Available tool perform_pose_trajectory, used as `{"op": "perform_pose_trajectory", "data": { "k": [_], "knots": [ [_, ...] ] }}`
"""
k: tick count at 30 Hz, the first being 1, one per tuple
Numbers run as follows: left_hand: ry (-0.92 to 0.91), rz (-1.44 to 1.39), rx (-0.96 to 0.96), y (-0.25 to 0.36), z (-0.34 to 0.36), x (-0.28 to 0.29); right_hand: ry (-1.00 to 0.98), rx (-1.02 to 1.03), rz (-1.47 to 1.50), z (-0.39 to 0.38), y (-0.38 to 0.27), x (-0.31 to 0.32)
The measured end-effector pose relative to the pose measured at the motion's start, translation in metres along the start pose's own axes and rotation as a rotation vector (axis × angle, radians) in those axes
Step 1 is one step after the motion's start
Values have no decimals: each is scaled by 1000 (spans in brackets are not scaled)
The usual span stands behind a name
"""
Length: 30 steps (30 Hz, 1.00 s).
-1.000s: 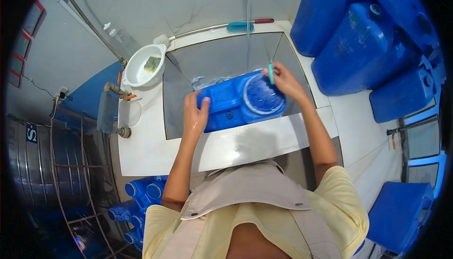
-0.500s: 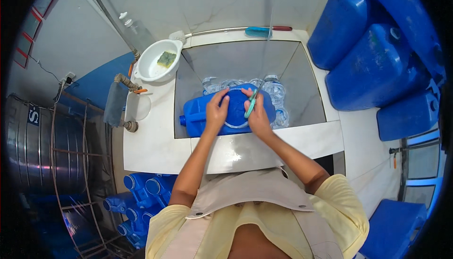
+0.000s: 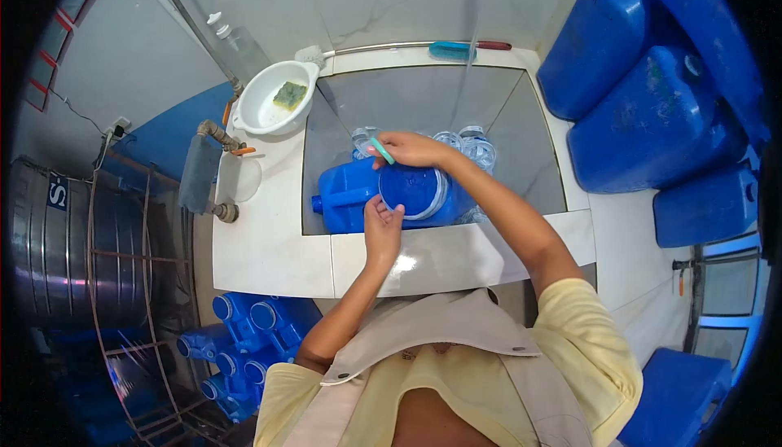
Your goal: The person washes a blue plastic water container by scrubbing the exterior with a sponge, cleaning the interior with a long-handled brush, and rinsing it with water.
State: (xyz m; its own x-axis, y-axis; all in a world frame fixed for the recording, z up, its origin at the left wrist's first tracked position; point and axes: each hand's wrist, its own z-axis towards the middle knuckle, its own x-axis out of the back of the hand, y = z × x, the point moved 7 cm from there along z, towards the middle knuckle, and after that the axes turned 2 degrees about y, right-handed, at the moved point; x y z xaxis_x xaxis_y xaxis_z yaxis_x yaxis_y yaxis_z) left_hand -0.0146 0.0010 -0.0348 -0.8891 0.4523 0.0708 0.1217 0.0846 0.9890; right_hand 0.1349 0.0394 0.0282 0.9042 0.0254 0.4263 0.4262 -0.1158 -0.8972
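A blue plastic jerrycan lies on its side in the grey sink, its round blue lid area facing up. My left hand rests its fingers on the near edge of that round part. My right hand reaches over the can's far side and grips a small teal brush. Several clear plastic bottles lie in the sink behind the can.
A white basin with a green sponge sits at the sink's left corner beside a pipe tap. A long brush lies on the back ledge. Large blue jerrycans stack at right; more containers below the counter.
The can has shifted left in the sink. My right hand moved to its far side with the brush, and my left hand dropped to the near edge of the round part.
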Motion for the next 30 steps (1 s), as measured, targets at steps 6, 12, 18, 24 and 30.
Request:
{"op": "perform_pose_trajectory", "data": {
  "k": [6, 12, 18, 24, 30],
  "knots": [
    [-140, 693, -774, 86, 25, -29, 277, 138, 473, 6, 19, 30],
    [-282, 611, -874, 75, 43, -52, 986, 145, 137, -124, 27, 2],
    [-23, 580, -738, 53, 46, -37, 922, 86, -220, -94, 1, -20],
    [-129, 524, -96, 17, 3, -16, 4, 8, 146, -4, 10, 7],
    [-136, 878, -796, 72, 9, -36, 75, 118, 372, 2, 10, 11]
  ]
}}
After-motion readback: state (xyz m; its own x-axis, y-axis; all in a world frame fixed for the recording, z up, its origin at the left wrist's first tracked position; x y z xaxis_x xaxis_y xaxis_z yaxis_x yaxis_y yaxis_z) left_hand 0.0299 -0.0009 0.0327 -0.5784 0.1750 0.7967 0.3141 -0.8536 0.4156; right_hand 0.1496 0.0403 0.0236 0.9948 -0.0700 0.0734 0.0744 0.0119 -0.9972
